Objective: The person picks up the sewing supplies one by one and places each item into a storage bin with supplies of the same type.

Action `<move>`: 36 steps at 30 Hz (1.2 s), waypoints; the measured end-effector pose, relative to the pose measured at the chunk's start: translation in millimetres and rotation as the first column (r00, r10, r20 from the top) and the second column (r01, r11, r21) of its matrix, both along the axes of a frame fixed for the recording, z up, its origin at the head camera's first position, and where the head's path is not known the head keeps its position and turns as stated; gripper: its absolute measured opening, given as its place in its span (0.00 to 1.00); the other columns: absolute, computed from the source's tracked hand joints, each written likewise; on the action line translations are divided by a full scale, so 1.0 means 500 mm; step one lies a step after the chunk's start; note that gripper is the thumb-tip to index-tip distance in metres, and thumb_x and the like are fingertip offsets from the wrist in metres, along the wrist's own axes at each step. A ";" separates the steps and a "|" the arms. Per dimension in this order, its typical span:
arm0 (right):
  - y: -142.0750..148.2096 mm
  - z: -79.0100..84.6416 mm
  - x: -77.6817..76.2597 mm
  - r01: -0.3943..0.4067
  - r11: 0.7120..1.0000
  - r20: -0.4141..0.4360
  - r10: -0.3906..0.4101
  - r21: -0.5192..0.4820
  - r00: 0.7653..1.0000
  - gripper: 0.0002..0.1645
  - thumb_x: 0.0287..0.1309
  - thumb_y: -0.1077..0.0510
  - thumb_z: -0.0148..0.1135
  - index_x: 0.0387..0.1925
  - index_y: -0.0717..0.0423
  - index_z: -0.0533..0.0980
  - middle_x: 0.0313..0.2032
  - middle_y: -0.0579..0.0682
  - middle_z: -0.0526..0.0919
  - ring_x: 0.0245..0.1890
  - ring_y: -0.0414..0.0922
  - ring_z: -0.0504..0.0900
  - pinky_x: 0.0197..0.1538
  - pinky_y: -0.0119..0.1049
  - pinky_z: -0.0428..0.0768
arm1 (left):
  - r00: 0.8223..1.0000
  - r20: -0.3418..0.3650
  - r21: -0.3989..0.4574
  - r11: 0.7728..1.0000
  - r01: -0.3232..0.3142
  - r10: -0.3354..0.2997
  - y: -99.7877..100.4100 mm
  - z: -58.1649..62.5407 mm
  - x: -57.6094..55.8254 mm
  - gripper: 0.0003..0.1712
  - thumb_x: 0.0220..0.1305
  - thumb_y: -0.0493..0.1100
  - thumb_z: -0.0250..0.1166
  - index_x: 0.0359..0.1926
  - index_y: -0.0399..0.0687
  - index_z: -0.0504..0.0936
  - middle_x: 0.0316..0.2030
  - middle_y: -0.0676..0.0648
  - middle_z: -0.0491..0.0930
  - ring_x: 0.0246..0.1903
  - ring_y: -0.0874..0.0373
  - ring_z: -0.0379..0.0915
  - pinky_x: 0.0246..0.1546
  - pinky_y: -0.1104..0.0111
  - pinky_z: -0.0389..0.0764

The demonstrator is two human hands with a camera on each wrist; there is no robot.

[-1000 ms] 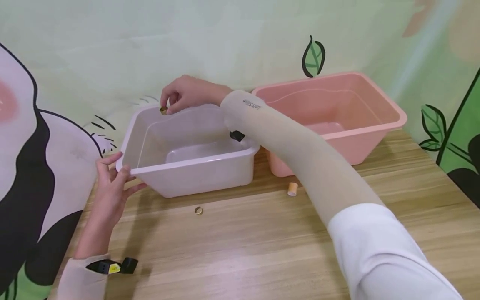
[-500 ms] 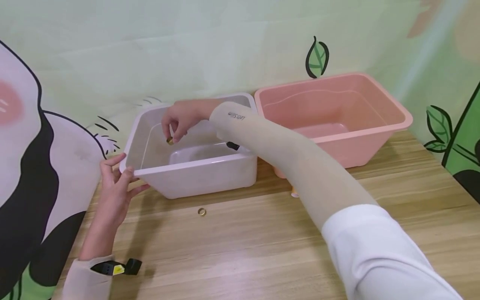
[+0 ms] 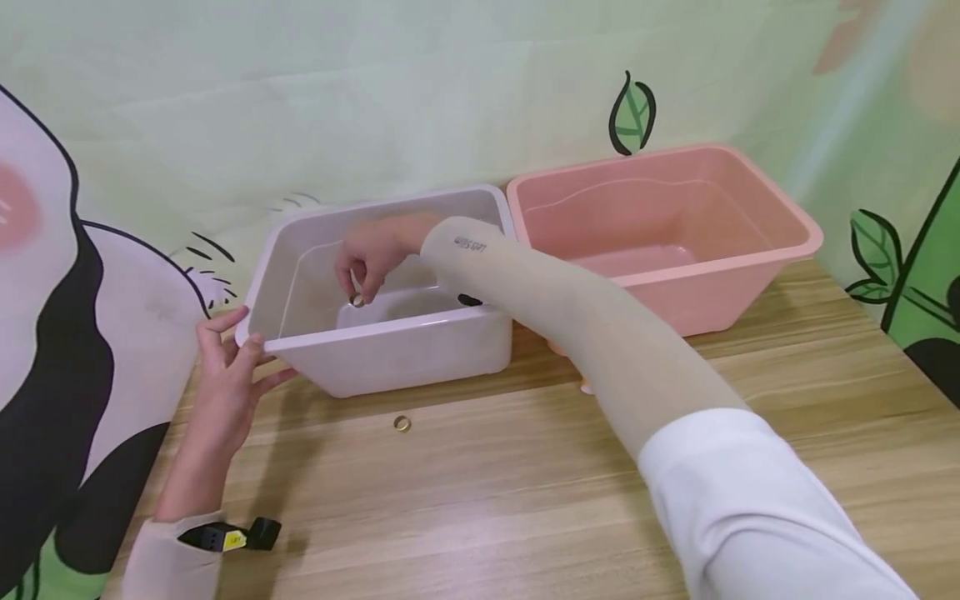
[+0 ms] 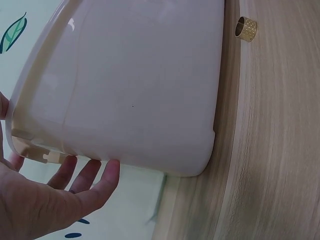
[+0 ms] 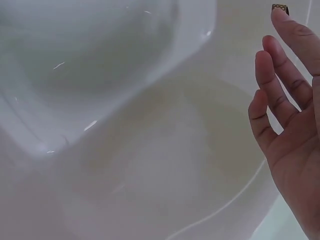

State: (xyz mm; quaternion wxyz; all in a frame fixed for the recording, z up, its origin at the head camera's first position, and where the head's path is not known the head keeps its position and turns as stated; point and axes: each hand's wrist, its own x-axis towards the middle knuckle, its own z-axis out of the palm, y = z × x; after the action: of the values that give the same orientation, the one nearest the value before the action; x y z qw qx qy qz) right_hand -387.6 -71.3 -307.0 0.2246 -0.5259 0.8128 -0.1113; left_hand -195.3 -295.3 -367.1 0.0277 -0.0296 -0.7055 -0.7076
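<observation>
My right hand (image 3: 371, 254) is down inside the white plastic basin (image 3: 397, 358). Between thumb and fingertips it pinches a gold dimpled ring (image 3: 357, 300), above the basin's floor. The right wrist view has this hand (image 5: 295, 100) at the right side, with only a bit of the ring (image 5: 280, 8) at the top edge. At the basin's left corner, my left hand (image 3: 228, 383) grips the rim, other fingers against the outer wall in the left wrist view. A second gold dimpled ring (image 3: 402, 424) lies on the wooden table in front of the basin.
A pink basin (image 3: 675, 287) stands to the right, close beside the white one. Near its front left corner, a small orange-and-white piece (image 3: 587, 387) is mostly hidden by my right forearm. Behind both basins hangs a printed backdrop (image 3: 420, 100); the wooden table (image 3: 465, 500) extends in front.
My right hand has come down from above the white basin's back rim into the basin, carrying the pinched ring. My left hand keeps its grip on the corner.
</observation>
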 end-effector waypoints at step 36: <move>0.026 -0.053 -0.008 -0.004 0.994 0.085 -0.005 0.106 0.996 0.09 0.60 0.58 0.73 0.43 0.49 0.85 0.38 0.46 0.87 0.36 0.39 0.79 0.43 0.30 0.75 | 0.999 -0.050 -0.017 1.000 0.003 -0.004 -0.004 0.000 0.028 0.24 0.78 0.42 0.55 0.65 0.57 0.53 0.60 0.47 0.62 0.47 0.58 0.78 0.41 0.64 0.88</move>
State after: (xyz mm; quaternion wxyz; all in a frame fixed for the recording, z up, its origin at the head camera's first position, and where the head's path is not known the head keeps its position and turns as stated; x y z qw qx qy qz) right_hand -391.4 -58.3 -333.5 0.2868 -0.5076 0.8074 -0.0905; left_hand -181.1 -297.4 -366.8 0.0439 -0.0485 -0.7105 -0.7006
